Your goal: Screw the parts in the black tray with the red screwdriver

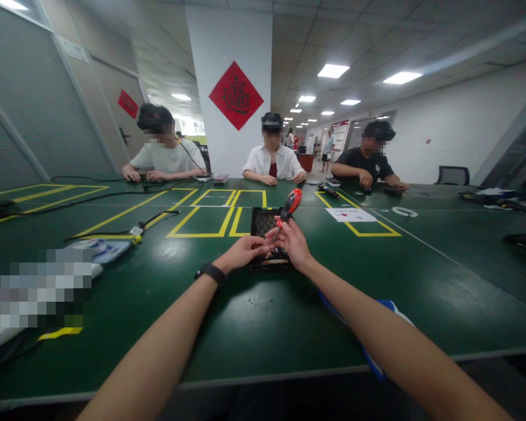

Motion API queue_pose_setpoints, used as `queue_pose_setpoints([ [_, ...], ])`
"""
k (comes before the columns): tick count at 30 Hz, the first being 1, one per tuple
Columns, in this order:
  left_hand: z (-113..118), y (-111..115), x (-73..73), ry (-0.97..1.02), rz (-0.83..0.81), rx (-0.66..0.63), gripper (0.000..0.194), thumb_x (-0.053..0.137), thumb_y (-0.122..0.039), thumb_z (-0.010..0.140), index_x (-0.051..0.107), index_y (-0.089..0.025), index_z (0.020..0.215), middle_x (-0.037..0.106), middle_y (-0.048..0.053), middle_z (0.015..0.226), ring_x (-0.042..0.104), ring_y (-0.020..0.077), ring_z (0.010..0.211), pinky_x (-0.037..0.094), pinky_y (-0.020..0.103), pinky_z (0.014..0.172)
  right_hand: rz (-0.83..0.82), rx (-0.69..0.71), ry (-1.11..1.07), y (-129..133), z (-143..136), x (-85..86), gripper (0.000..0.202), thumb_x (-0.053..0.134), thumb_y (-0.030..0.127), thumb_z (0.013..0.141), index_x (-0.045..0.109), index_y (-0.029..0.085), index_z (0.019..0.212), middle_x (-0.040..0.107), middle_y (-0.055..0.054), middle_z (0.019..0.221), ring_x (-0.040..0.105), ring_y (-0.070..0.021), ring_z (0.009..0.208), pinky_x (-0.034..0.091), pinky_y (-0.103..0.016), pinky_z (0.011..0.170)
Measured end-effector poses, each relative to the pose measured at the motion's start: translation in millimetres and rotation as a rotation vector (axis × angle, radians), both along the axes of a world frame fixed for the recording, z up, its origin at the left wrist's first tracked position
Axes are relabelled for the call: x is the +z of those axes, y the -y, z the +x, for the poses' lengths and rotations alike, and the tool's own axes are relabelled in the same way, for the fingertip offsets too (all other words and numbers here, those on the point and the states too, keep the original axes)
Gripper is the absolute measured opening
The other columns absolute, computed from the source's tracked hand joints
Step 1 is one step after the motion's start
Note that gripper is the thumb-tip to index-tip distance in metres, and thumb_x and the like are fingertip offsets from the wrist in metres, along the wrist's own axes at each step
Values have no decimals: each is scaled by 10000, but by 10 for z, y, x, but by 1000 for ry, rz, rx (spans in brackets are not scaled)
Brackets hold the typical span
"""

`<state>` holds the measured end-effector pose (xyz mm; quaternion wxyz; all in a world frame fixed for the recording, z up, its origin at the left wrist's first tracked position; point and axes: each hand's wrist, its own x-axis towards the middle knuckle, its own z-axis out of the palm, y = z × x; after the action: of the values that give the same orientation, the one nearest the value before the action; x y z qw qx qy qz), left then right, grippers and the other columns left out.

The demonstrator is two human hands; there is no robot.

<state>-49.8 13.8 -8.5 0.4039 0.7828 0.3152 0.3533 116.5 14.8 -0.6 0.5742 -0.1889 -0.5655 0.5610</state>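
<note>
A screwdriver (pixel 291 203) with a red and black handle is tilted, its handle up and to the right. My right hand (pixel 290 238) is closed on it near the base of the handle. My left hand (pixel 244 251), with a black band on the wrist, has its fingers pressed together close to the screwdriver's tip; what they hold, if anything, is too small to make out. Both hands are over a black open case (pixel 272 268), whose dark contents are partly hidden by the fingers.
Yellow tape rectangles mark the green table (pixel 228 351). A white printed sheet (pixel 351 215) and a white ring (pixel 404 211) lie to the right, a blue-edged item (pixel 374 365) under my right forearm. Cables run at the left. Three people sit across the table.
</note>
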Motion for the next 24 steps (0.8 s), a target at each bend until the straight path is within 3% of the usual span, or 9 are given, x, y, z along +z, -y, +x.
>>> queue_pose_setpoints([
  [5, 29, 14, 9, 75, -50, 25, 292, 640, -352, 695, 598, -94, 825, 600, 22, 713, 512, 91, 609, 388, 212, 582, 8, -24, -20, 2, -6, -2, 307, 468, 405, 822, 445, 214, 1061, 602, 10, 690, 588, -103, 583, 489, -218, 511],
  [11, 46, 18, 1, 110, -86, 49, 286, 708, -322, 616, 543, -108, 710, 557, -19, 648, 499, 68, 567, 401, 202, 570, 14, -26, -7, 34, -19, 22, 315, 502, 409, 804, 439, 223, 1050, 604, 17, 687, 578, -96, 555, 494, -226, 521],
  [18, -35, -2, 26, 119, -200, -58, 299, 645, -367, 693, 606, -91, 800, 665, 67, 750, 601, 132, 668, 460, 288, 702, 27, -7, -14, 19, -17, -6, 328, 413, 426, 846, 393, 214, 1095, 617, 3, 693, 594, -113, 576, 473, -224, 496],
  [21, -22, -4, 23, 107, -177, -63, 308, 626, -376, 711, 607, -89, 820, 664, 72, 763, 598, 135, 686, 455, 290, 711, 26, -16, -13, 19, -21, -4, 316, 449, 394, 834, 387, 213, 1086, 612, 12, 681, 591, -110, 569, 469, -222, 495],
  [24, 20, -1, 6, 73, -85, -2, 307, 662, -354, 677, 590, -92, 819, 627, 34, 718, 554, 108, 633, 426, 239, 624, 33, -26, -13, 39, -32, 15, 317, 479, 386, 819, 390, 213, 1069, 603, 22, 667, 586, -106, 566, 465, -213, 491],
])
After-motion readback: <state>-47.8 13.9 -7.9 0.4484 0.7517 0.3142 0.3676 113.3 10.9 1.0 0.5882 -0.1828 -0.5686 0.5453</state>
